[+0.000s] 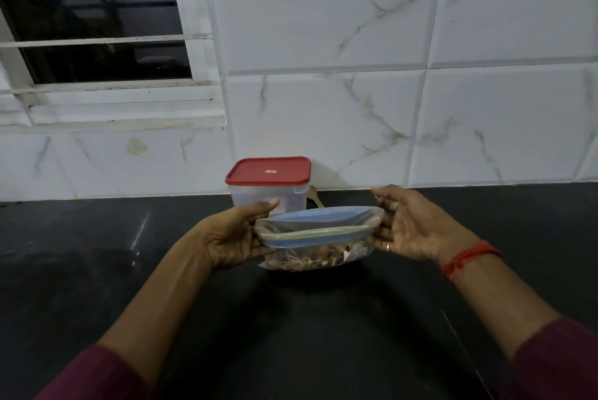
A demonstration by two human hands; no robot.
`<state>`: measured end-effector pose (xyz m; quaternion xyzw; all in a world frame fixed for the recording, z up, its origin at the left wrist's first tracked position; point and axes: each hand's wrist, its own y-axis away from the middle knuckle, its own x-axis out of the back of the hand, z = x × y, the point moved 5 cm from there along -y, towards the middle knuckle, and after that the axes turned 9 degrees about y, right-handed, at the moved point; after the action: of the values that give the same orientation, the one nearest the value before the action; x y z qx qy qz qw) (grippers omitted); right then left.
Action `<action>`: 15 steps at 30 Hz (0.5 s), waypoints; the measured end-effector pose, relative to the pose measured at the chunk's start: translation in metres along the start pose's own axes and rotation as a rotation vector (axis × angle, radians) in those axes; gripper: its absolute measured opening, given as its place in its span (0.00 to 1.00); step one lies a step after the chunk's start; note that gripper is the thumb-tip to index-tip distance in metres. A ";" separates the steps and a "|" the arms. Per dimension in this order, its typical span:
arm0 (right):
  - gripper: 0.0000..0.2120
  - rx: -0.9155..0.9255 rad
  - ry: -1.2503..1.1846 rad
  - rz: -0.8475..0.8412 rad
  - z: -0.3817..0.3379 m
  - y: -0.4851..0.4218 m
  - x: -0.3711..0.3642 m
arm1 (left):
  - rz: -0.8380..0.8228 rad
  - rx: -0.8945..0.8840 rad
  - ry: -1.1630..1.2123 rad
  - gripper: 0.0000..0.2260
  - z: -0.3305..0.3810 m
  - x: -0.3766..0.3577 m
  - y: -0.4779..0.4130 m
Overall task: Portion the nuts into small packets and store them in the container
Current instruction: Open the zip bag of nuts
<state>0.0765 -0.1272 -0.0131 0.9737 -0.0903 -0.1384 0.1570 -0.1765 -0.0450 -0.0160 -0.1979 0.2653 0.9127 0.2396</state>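
The fingers (pixel 259 249) of the left hand (pixel 239 234) curl round the left end of a clear bag (pixel 317 234), with the thumb on top. The fingers (pixel 378 233) of the right hand (pixel 411 231) bend in and hold the right end of the same bag. Both hands hold it up just over the worktop (pixel 129 270), and nothing else is in them. The mouth of the bag is pulled wide open, so its blue zip edge makes a long loop. The nuts (pixel 310 260) sit in a brown heap at the bottom of the bag.

Just behind the bag, at the far edge of the worktop against the wall (pixel 356 108), stands a see-through box (pixel 291 197). Its red lid (pixel 268 173) is shut on it. It looks empty, but I cannot be sure.

I think the job is only at the start. The big bag is open, but no small packets can be seen. The nuts have to be shared out, the box opened, the packets put in, and the lid pressed back on.

There is a small white mark in the middle of the lid. It is too tiny to read. Some faint print shows low on the bag, and I cannot read that either.
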 end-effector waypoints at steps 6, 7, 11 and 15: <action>0.14 0.161 0.778 0.058 -0.009 0.010 -0.019 | 0.196 -0.184 -0.669 0.16 0.012 0.005 0.009; 0.13 0.190 0.896 0.081 -0.011 0.012 -0.023 | 0.212 -0.201 -0.798 0.15 0.015 0.004 0.009; 0.08 0.331 1.481 0.234 -0.018 0.021 -0.035 | 0.180 -0.281 -1.268 0.10 0.021 -0.007 0.010; 0.08 0.560 1.632 0.289 -0.022 0.030 -0.046 | 0.174 -0.451 -1.487 0.14 0.021 -0.024 0.017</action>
<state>0.0353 -0.1391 0.0279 0.7504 -0.1032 0.6505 -0.0564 -0.1710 -0.0536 0.0187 0.4434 -0.1420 0.8530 0.2358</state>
